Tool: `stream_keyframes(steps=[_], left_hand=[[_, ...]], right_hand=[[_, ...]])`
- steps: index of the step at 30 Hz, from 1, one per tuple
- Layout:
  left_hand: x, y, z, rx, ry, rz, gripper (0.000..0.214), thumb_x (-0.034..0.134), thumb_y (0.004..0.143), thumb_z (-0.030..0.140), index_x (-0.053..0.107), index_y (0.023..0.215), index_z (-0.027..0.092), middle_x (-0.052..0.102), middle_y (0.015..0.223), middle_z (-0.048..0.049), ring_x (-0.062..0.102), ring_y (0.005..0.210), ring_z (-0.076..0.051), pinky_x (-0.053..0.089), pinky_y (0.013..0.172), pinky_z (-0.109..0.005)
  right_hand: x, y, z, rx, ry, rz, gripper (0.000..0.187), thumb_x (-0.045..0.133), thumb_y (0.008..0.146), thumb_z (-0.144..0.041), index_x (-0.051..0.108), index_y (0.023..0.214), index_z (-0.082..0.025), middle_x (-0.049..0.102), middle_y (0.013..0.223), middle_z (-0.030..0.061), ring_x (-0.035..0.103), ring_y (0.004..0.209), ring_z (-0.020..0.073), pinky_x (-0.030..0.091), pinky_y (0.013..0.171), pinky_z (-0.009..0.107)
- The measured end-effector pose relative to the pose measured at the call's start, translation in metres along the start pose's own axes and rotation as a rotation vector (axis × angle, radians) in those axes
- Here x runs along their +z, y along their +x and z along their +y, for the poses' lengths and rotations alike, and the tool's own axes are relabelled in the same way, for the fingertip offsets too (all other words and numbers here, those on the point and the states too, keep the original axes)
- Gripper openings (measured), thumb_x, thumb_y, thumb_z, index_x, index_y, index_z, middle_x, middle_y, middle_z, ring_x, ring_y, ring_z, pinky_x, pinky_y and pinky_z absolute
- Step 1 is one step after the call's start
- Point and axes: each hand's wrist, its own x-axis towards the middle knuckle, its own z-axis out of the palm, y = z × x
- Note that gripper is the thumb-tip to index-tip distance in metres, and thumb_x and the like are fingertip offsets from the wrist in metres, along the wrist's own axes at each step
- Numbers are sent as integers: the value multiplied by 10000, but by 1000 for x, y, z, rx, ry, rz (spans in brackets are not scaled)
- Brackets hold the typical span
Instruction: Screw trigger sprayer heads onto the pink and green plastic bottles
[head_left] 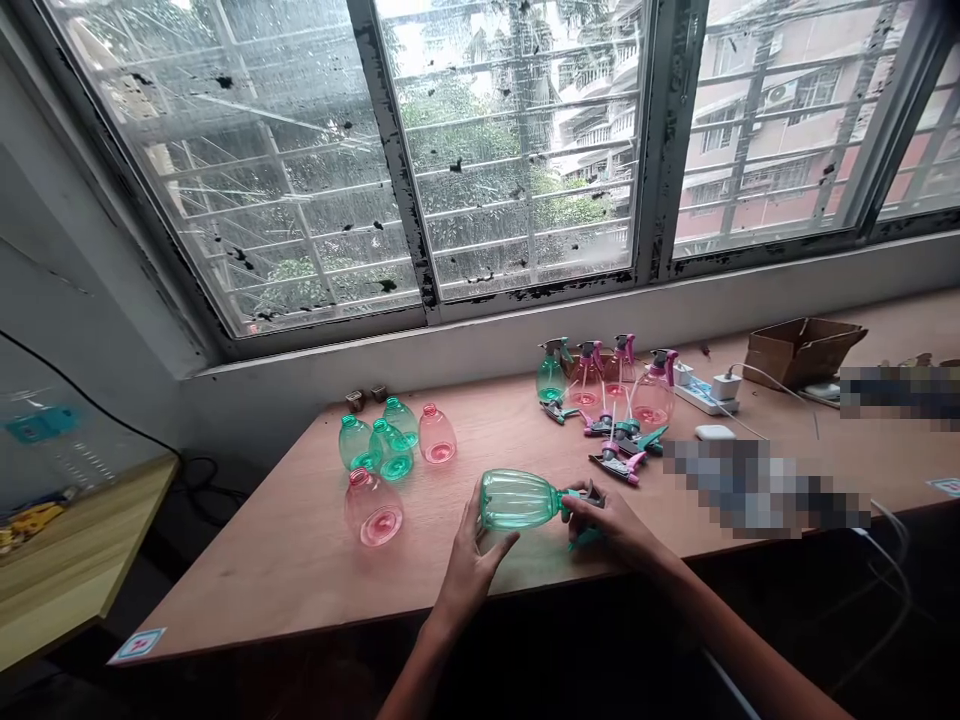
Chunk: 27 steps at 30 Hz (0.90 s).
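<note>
A clear green spray bottle [519,500] lies sideways between my hands, just above the table. My left hand [471,565] is wrapped round its base end, thumb toward the near side. At the neck, my right hand [611,520] closes round the dark and green spray head [592,497], hiding part of it. Left of my hands stand several open-necked bottles without heads: a pink bottle [375,508] in front, another pink bottle [437,435], and green bottles [391,450]. Loose spray heads [619,460] with thin tubes lie beyond my right hand.
Behind the loose heads stand bottles with heads fitted, including a green one [551,378] and a pink one [654,395]. Farther right are a power strip [701,392], a white case [715,433], cables and a cardboard box [804,352]. The wooden table [277,560] meets a window wall.
</note>
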Motion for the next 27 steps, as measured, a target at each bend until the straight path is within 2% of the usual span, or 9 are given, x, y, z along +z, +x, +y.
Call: stream_keyframes(steps=[2, 4, 8, 10, 15, 18, 21, 24, 27], left_hand=[[0, -1, -2, 3, 36, -1, 856, 709, 830, 341, 195, 1514, 300, 325, 1566, -65, 366, 1416, -265, 292, 1180, -405], [0, -2, -1, -7, 68, 22, 869, 720, 821, 349, 201, 1515, 281, 347, 1552, -80, 340, 1429, -274, 254, 1194, -421], [0, -2, 6, -20, 78, 52, 703, 657, 867, 392, 333, 1472, 239, 483, 1443, -107, 403, 1385, -300, 305, 1162, -443], [-1, -1, 7, -9, 88, 51, 684, 663, 861, 395, 363, 1458, 250, 483, 1445, -97, 420, 1373, -302, 319, 1155, -438], [0, -2, 1, 3, 59, 10, 854, 701, 828, 362, 197, 1517, 320, 350, 1558, -59, 381, 1408, -285, 302, 1169, -425], [-1, -3, -2, -21, 57, 5, 906, 717, 814, 355, 160, 1527, 304, 344, 1559, -79, 330, 1433, -295, 261, 1186, -445], [-1, -3, 0, -46, 38, 60, 851, 702, 828, 382, 216, 1515, 254, 372, 1531, -114, 332, 1426, -313, 249, 1187, -459], [-1, -2, 3, -18, 75, 62, 720, 670, 854, 394, 333, 1471, 238, 474, 1438, -112, 406, 1375, -308, 294, 1164, -448], [-1, -2, 3, 1, 133, 41, 758, 689, 841, 383, 309, 1485, 258, 480, 1437, -98, 402, 1381, -301, 285, 1170, -444]], right_hand=[[0, 0, 2, 0, -4, -1, 353, 742, 800, -446, 606, 954, -159, 689, 752, 15, 666, 568, 164, 536, 565, 294], [0, 0, 2, 1, -24, -5, 357, 740, 800, -450, 611, 960, -158, 688, 744, 14, 665, 566, 163, 535, 567, 293], [2, -2, -1, -1, -63, -28, 346, 740, 796, -460, 613, 923, -163, 686, 729, 14, 653, 558, 165, 542, 554, 300], [2, -2, -2, -4, -60, -31, 345, 739, 797, -463, 612, 917, -166, 683, 730, 11, 653, 557, 165, 543, 551, 300], [1, -1, -1, -9, -24, -15, 339, 738, 802, -458, 598, 909, -169, 688, 741, 10, 660, 554, 158, 539, 562, 290], [1, -2, -1, 6, -23, -21, 356, 750, 788, -463, 597, 921, -170, 691, 736, 8, 658, 545, 158, 540, 555, 292], [3, -2, -2, 15, -48, -31, 370, 757, 776, -470, 605, 924, -167, 694, 725, 6, 658, 542, 159, 537, 546, 288], [4, -3, -6, 19, -62, -31, 364, 755, 777, -470, 610, 916, -167, 694, 723, 4, 660, 545, 158, 529, 546, 280], [4, -3, -7, 23, -46, -16, 359, 745, 784, -477, 607, 910, -171, 694, 721, 2, 660, 547, 157, 526, 554, 281]])
